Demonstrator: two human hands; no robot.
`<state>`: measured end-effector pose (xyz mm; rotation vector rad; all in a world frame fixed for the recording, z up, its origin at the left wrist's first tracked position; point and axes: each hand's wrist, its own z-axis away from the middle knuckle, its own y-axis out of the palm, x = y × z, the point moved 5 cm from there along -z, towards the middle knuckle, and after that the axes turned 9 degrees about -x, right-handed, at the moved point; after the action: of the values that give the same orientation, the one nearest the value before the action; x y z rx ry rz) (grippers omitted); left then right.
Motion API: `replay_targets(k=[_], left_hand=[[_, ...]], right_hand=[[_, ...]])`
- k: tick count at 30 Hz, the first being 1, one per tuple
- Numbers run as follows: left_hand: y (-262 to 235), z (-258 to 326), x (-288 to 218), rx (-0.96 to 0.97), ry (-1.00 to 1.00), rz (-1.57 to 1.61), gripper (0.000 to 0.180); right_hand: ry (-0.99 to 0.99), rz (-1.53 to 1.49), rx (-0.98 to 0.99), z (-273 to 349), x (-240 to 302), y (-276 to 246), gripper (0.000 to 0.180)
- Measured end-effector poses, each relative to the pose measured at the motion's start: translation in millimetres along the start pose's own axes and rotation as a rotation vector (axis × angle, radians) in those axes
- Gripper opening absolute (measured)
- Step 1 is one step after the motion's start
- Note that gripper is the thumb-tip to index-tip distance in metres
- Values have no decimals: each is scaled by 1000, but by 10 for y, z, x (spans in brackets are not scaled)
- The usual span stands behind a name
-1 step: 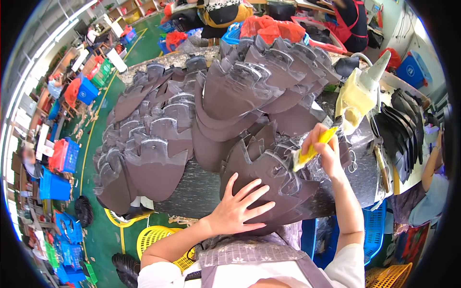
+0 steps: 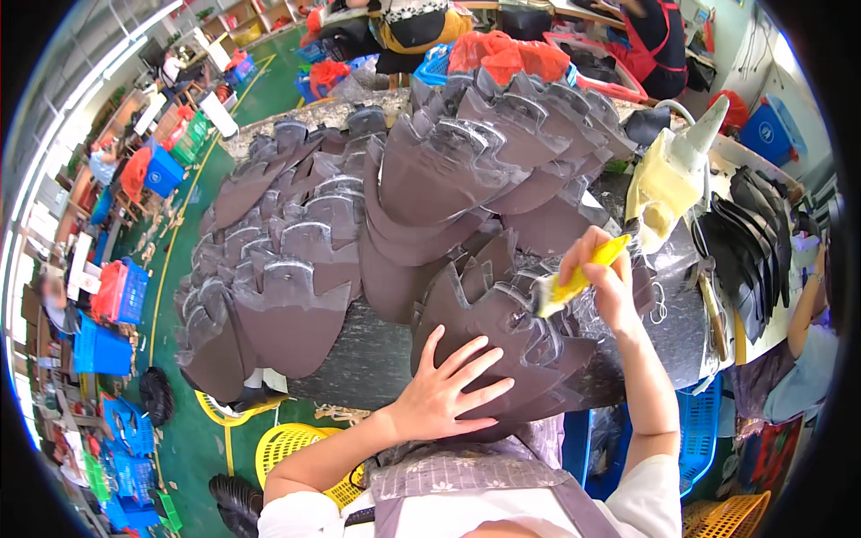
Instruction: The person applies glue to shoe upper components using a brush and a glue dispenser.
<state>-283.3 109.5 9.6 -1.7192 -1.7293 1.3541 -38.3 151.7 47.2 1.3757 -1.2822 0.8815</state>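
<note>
My left hand (image 2: 455, 386) lies flat with its fingers spread on a dark brown cut piece (image 2: 466, 314) with a rounded near edge and a notched, pointed far edge. It looks like a shoe upper piece. In my right hand (image 2: 605, 278) is a brush with a yellow handle (image 2: 585, 274), its pale bristles angled down at the piece's notched edge. Whitish streaks mark that edge. Similar brown pieces (image 2: 300, 309) overlap in rows to the left. More of them form a heap (image 2: 439, 170) beyond my hands.
A cream container with a grey cone (image 2: 668, 184) stands right of my right hand. Black curved pieces (image 2: 749, 242) are stacked farther right, near another person's arm (image 2: 807, 305). Yellow (image 2: 291, 444) and blue baskets (image 2: 700, 430) sit below the table. Other people work at the back.
The brush and my right hand have shifted slightly left along the notched edge. My left hand has stayed in place.
</note>
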Motion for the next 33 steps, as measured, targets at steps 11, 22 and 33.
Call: replay_targets(k=[11,22,33], left_hand=[[15,73,-23,-37,-17,-29,54],[41,57,-8,-57,-6,-71,53],[-32,34,-25,-29,-13,-50,54]], right_hand=[[-237,94,-184,759,77,208,19],[-568,650,-99,1567,156,257,16],[-285,523,-276,903,292,209,7]])
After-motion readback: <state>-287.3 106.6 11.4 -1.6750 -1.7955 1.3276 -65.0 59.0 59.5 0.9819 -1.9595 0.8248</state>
